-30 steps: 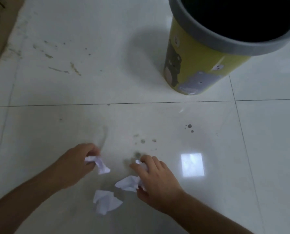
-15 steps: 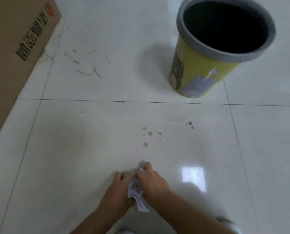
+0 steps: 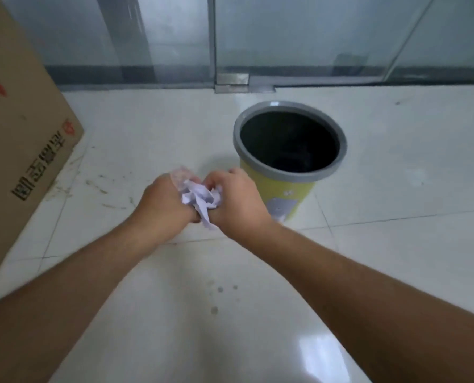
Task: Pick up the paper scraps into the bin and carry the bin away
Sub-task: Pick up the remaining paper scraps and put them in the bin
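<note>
At the far left stands a cardboard box point(image 3: 23, 128) on the tiled floor point(image 3: 396, 244). It carries dark printed characters and a small red mark on its side, but they are turned and blurred, so they cannot be read.

Next comes the left hand point(image 3: 164, 205), curled and pressed against the paper scraps point(image 3: 201, 199), which are bunched between both hands in the air, near the bin and a little to its left, not yet over its opening. The right hand point(image 3: 237, 201) closes on the same bunch from the other side, so the two hands squeeze it together. The paper looks very light, soft and crumpled; it probably keeps its shape only loosely, and one strip hangs down under the hands, so a small piece could slip out if the grip relaxes.

To the right is the bin point(image 3: 289, 176), yellow with a grey rim and pale cartoon pictures on the wall; no words are readable on it. It seems light plastic and stiff, and the rim is likely the best place to hold it for carrying. No other scraps are visible on the floor
</note>
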`<state>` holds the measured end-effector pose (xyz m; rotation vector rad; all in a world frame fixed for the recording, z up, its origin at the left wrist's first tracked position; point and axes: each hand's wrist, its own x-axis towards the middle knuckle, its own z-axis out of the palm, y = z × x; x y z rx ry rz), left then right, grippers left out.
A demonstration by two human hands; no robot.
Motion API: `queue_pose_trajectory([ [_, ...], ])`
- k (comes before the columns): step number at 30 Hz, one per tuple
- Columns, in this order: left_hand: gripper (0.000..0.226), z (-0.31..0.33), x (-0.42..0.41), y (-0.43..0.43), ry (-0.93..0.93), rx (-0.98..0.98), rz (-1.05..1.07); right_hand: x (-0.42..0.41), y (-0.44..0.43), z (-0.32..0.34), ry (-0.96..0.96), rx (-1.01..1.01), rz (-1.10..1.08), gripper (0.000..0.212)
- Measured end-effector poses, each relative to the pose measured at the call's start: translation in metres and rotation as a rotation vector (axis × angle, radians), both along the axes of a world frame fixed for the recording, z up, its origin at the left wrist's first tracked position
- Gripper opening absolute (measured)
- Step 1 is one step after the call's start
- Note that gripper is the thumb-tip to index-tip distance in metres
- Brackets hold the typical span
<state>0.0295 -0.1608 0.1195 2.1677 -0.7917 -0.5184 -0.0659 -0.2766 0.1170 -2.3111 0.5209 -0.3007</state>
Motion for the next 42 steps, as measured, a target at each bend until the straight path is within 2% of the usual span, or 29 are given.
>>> queue_pose_trajectory([
  [3,0.010,0.072,0.025,-0.060,-0.096,0.013,-0.042,0.016,-0.043,0.066,-0.137,-0.018,-0.088,0.022],
  [5,0.019,0.100,0.028,-0.101,-0.088,0.020,-0.020,0.016,-0.074,0.090,-0.160,-0.015,-0.159,0.019],
  [6,0.014,0.107,0.024,-0.119,-0.093,0.018,-0.031,0.014,-0.088,0.096,-0.161,-0.018,-0.186,0.017],
  [8,0.002,0.110,0.012,-0.149,-0.112,0.023,-0.085,0.007,-0.113,0.098,-0.126,-0.066,-0.219,0.015],
  [11,0.022,0.095,0.000,-0.181,-0.141,0.028,-0.112,-0.005,-0.142,0.087,-0.046,-0.084,-0.255,0.015],
  [17,0.030,0.058,-0.001,-0.214,-0.099,0.051,-0.052,-0.009,-0.185,0.060,0.028,-0.085,-0.326,0.026],
  [19,0.040,0.044,0.002,-0.219,-0.084,0.100,-0.030,-0.007,-0.196,0.048,0.184,-0.103,-0.290,0.048],
  [21,0.065,0.034,0.003,-0.220,-0.092,0.276,-0.093,-0.010,-0.205,0.039,0.403,-0.146,-0.220,0.090],
  [22,0.077,0.031,0.003,-0.219,-0.097,0.369,-0.143,-0.013,-0.209,0.037,0.454,-0.154,-0.202,0.105],
  [24,0.096,0.028,0.006,-0.219,-0.134,0.417,-0.199,-0.018,-0.217,0.034,0.436,-0.155,-0.188,0.117],
  [26,0.107,0.034,0.011,-0.219,-0.216,0.340,-0.177,-0.022,-0.223,0.031,0.354,-0.133,-0.199,0.113],
  [29,0.088,0.039,0.024,-0.213,-0.304,0.208,-0.062,-0.027,-0.230,0.026,0.187,-0.113,-0.322,0.089],
  [31,0.075,0.034,0.035,-0.203,-0.326,0.164,0.029,-0.031,-0.237,0.022,0.150,-0.166,-0.461,0.077],
  [34,0.072,0.019,0.043,-0.182,-0.185,0.244,0.157,-0.039,-0.244,0.014,0.214,-0.099,-0.644,0.074],
  [36,0.063,0.006,0.039,-0.172,0.024,0.235,0.190,-0.043,-0.242,0.004,0.244,0.121,-0.666,0.072],
  [38,0.045,-0.004,0.029,-0.172,0.190,0.121,0.193,-0.046,-0.235,-0.007,0.239,0.373,-0.635,0.059],
  [40,0.033,-0.014,0.022,-0.176,0.193,0.058,0.203,-0.047,-0.229,-0.016,0.212,0.462,-0.636,0.046],
  [42,0.029,-0.022,0.015,-0.179,0.152,0.043,0.244,-0.048,-0.224,-0.023,0.175,0.441,-0.657,0.043],
])
